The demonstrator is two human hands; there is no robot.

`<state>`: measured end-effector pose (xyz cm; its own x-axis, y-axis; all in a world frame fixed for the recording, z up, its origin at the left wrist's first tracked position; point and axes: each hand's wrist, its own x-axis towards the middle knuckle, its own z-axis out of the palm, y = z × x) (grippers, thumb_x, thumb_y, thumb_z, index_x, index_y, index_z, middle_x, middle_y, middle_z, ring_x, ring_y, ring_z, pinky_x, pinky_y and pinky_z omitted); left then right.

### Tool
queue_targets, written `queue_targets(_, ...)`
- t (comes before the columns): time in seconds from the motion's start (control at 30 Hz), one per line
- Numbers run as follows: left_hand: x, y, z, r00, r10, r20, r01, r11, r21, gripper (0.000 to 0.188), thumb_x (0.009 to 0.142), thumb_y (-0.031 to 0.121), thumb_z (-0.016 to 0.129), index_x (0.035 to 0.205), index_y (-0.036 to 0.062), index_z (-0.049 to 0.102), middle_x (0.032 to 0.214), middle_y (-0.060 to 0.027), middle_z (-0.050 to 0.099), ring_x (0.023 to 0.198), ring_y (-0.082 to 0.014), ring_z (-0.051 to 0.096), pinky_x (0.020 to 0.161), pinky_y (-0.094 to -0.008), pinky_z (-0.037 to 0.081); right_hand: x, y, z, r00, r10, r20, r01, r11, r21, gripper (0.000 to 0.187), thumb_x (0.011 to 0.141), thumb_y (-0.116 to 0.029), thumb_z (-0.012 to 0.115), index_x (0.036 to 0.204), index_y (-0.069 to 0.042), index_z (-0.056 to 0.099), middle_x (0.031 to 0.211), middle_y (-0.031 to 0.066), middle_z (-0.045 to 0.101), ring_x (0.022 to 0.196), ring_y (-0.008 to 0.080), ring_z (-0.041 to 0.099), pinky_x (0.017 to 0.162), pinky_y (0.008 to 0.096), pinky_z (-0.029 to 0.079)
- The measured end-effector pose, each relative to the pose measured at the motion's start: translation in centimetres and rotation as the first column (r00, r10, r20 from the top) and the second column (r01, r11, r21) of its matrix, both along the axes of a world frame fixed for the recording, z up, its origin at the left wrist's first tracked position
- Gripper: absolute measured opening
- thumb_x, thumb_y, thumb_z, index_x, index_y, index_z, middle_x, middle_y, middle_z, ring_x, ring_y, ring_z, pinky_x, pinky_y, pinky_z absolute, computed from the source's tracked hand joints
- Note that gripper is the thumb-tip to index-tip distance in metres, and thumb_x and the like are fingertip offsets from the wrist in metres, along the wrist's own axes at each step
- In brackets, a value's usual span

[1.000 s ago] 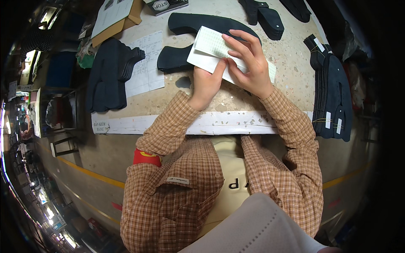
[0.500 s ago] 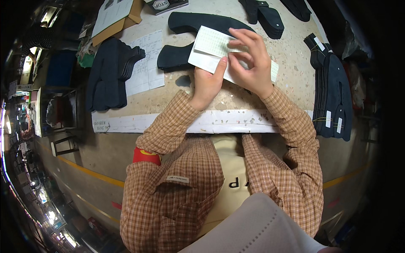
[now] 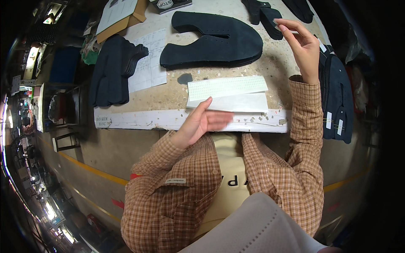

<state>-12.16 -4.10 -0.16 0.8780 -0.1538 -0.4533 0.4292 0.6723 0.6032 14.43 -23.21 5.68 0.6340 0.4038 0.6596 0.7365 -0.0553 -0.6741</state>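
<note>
Two pale sheets printed with a fine grid, like sticker sheets (image 3: 228,87), lie overlapping near the table's front edge. My left hand (image 3: 202,122) is just in front of them, open, with its fingers blurred by motion and nothing in it. Up at the right, my right hand (image 3: 303,44) is raised with thumb and forefinger pinched together; whatever is between the tips is too small to make out. Beyond the sheets lies a stack of dark U-shaped pieces, like shoe uppers (image 3: 236,42), with small holes along the inner edge. My right fingertips are near another dark stack (image 3: 271,23).
A dark bundle (image 3: 110,76) sits at the left on a written paper sheet (image 3: 147,63). Banded dark bundles with white tags (image 3: 337,92) stand at the right edge. An open cardboard box (image 3: 133,25) and a black box (image 3: 171,4) are at the back.
The sheets have gone from my hands onto the table. My left hand has drawn back toward me and opened. My right hand has moved up and right, uncovering the dark U-shaped stack.
</note>
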Motion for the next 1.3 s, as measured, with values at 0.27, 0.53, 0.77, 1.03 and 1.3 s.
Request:
queue_targets(0.27, 3.7, 3.6, 6.9, 0.734, -0.660, 0.160, -0.073, 0.158, 0.985, 0.027, 0.086, 0.018, 0.067, 0.107, 0.0007, 0.064, 0.105, -0.0155, 0.068, 0.091, -0.0272, 0.069, 0.080, -0.0362, 0.056, 0.3, 0.6, 1.2, 0.991, -0.011, 0.132, 0.058, 0.934, -0.353, 0.009, 0.083, -0.014, 0.071, 0.090, -0.008, 0.073, 0.091, -0.0023, 0.068, 0.077, 0.0068, 0.060, 0.055, 0.0209, 0.041)
queue_targets(0.53, 15.3, 2.8, 6.0, 0.647, -0.737, 0.196, -0.563, -0.287, 0.775, 0.046, 0.069, 0.031, 0.081, 0.102, 0.0075, 0.059, 0.109, -0.0091, 0.057, 0.100, -0.0288, 0.059, 0.084, -0.0388, 0.051, 1.6, 3.9, -1.7, 0.963, -0.073, 0.261, 0.169, 0.915, -0.367, 0.013, 0.076, -0.018, 0.076, 0.081, -0.008, 0.070, 0.088, 0.0008, 0.064, 0.083, 0.0195, 0.056, 0.066, 0.0303, 0.045)
queue_targets(0.77, 16.4, 3.4, 3.7, 0.647, -0.716, 0.263, -0.577, -0.235, 0.782, 0.043, 0.068, 0.033, 0.081, 0.097, 0.0070, 0.062, 0.102, -0.0081, 0.060, 0.093, -0.0292, 0.061, 0.081, -0.0386, 0.051, 0.4, 4.0, -3.3, 0.970, -0.023, 0.244, 0.132, 0.887, -0.443, 0.010, 0.078, -0.015, 0.072, 0.081, -0.006, 0.070, 0.093, 0.0038, 0.060, 0.098, 0.0240, 0.055, 0.085, 0.0349, 0.048)
queue_targets(1.03, 16.4, 3.5, 3.0, 0.633, -0.719, 0.288, -0.614, -0.240, 0.752, 0.040, 0.071, 0.032, 0.079, 0.097, 0.0064, 0.063, 0.101, -0.0077, 0.061, 0.092, -0.0296, 0.061, 0.080, -0.0378, 0.052, -0.6, 5.2, -4.4, 0.854, -0.112, 0.508, 0.378, 0.804, -0.458, 0.007, 0.076, -0.014, 0.072, 0.078, -0.007, 0.070, 0.093, 0.0005, 0.059, 0.097, 0.0186, 0.057, 0.075, 0.0307, 0.053)
queue_targets(1.3, 17.1, 4.5, 3.8, 0.700, -0.649, 0.300, -0.480, -0.116, 0.870, 0.021, 0.089, 0.015, 0.057, 0.108, 0.0092, 0.063, 0.091, -0.0113, 0.068, 0.083, -0.0292, 0.067, 0.074, -0.0376, 0.054, 1.6, 2.7, -3.0, 0.861, -0.331, 0.387, 0.464, 0.823, -0.328, 0.008, 0.076, -0.017, 0.073, 0.079, -0.009, 0.072, 0.087, 0.0016, 0.063, 0.092, 0.0213, 0.058, 0.077, 0.0344, 0.050)
